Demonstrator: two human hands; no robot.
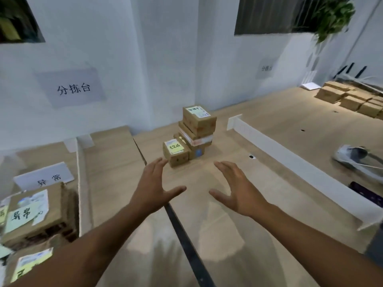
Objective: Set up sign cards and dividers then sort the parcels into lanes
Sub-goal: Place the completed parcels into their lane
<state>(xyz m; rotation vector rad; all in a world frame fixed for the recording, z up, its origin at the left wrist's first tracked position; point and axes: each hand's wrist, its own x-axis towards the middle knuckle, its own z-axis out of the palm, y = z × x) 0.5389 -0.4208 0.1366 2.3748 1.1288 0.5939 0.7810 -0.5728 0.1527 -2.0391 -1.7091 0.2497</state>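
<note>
A stack of brown cardboard parcels (198, 129) stands mid-table in the lane between two white dividers. A small parcel (175, 152) with a yellow-green note sits at its front left. My left hand (154, 188) and my right hand (236, 189) hover open, palms facing each other, just in front of the stack, holding nothing. The long white divider (290, 160) runs along the right of the lane. A second white divider (79, 183) bounds the left. A white sign card (44, 179) stands at the left behind a parcel (33, 216) with notes stuck on it.
More cardboard parcels (352, 98) are piled at the far right of the wooden table (275, 121). A grey cloth-like object (352, 156) and a dark flat item (365, 192) lie right of the long divider. A paper sign (71, 88) hangs on the wall. A dark seam (182, 235) crosses the tabletop.
</note>
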